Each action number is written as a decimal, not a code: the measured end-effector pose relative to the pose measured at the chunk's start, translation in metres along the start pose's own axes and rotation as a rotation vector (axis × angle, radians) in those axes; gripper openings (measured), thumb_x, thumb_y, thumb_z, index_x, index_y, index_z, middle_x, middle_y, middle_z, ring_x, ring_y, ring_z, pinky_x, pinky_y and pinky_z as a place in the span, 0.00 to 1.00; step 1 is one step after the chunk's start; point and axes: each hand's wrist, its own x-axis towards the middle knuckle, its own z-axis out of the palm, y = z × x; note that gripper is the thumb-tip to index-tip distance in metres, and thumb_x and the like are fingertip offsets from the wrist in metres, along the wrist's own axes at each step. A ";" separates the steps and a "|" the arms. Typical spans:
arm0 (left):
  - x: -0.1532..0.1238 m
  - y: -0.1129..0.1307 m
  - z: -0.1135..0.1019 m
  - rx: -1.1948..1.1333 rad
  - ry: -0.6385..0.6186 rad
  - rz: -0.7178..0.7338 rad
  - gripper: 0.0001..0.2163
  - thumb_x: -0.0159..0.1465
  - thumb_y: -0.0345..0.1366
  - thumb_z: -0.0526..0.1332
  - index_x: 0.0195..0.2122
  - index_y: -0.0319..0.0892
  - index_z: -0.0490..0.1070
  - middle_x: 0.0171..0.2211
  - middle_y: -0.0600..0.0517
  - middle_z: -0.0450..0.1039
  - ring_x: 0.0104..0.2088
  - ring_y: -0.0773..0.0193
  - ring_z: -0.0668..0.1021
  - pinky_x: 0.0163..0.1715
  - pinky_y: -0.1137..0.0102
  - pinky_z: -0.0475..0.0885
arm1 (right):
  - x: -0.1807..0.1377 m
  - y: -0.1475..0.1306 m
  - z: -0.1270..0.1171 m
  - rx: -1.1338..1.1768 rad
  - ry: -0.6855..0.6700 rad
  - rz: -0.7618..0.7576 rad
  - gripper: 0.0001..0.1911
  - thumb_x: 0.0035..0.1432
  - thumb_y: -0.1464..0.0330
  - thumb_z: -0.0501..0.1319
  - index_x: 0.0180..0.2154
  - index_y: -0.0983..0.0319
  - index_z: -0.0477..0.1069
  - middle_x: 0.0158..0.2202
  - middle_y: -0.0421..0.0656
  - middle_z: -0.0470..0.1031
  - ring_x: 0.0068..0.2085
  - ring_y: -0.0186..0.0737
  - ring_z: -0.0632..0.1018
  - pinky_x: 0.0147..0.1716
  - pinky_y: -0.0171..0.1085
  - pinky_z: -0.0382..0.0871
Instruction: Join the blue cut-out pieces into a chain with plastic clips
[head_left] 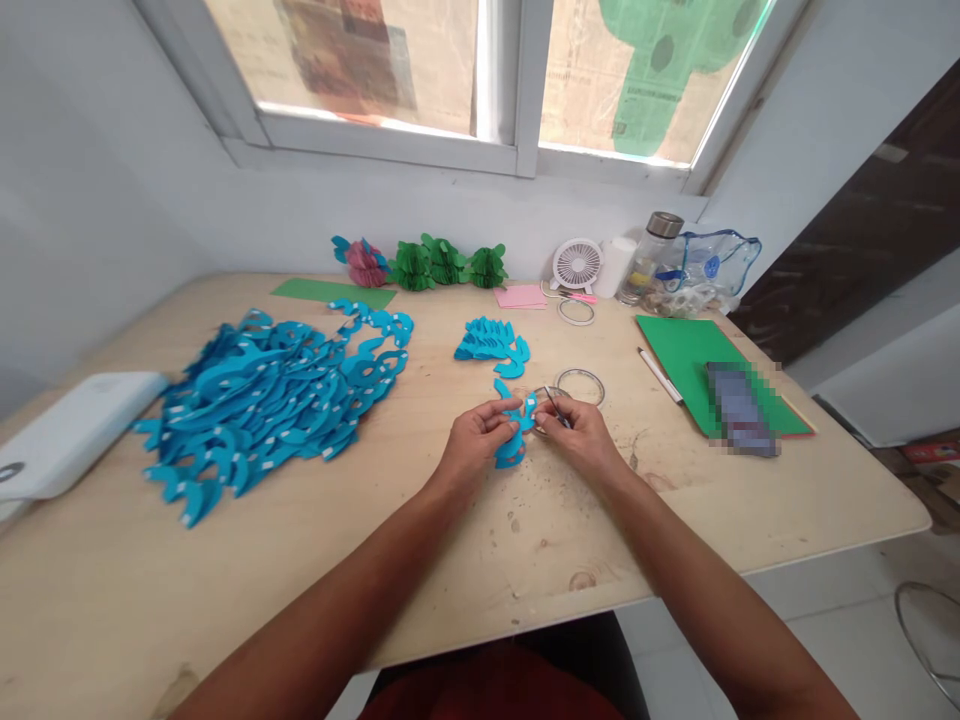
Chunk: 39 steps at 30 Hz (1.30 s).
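Note:
My left hand [474, 438] is closed, pinching a blue paper cut-out [513, 432] at the middle of the wooden table [420, 560]. My right hand [579, 432] is closed on a thin metal tool [556, 405] that looks like tweezers, its tip at the cut-out's right edge. Both hands rest close together on the tabletop. A small stack of similar blue cut-outs [491, 345] lies just beyond them. A large heap of blue cut-outs [274, 395] spreads over the left of the table.
A tape ring [580, 385] lies beside my right hand, another [576, 312] farther back. Green paper [694, 362], a pen [659, 375] and a blurred device sit right. A white box [71, 432] is far left. Honeycomb decorations [442, 264], fan [577, 264], bottle [649, 257] line the wall.

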 end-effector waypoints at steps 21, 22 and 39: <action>0.001 0.000 -0.001 0.045 -0.029 -0.004 0.19 0.43 0.35 0.68 0.38 0.37 0.75 0.29 0.48 0.77 0.30 0.60 0.78 0.28 0.70 0.71 | 0.001 0.000 0.000 -0.009 0.034 0.030 0.10 0.52 0.63 0.59 0.26 0.63 0.72 0.22 0.38 0.67 0.24 0.32 0.64 0.24 0.33 0.57; 0.001 0.000 -0.001 0.044 -0.030 -0.007 0.19 0.43 0.35 0.68 0.38 0.38 0.75 0.28 0.48 0.77 0.30 0.60 0.78 0.28 0.70 0.71 | 0.001 0.000 0.000 -0.005 0.033 0.026 0.10 0.52 0.63 0.59 0.26 0.63 0.72 0.22 0.38 0.67 0.24 0.32 0.64 0.24 0.33 0.57; -0.002 0.002 0.000 0.104 -0.019 0.012 0.11 0.46 0.36 0.66 0.30 0.38 0.76 0.20 0.53 0.70 0.22 0.68 0.71 0.22 0.74 0.64 | 0.001 0.001 -0.002 0.018 0.072 0.033 0.10 0.51 0.63 0.60 0.26 0.63 0.72 0.24 0.39 0.68 0.26 0.34 0.66 0.26 0.34 0.60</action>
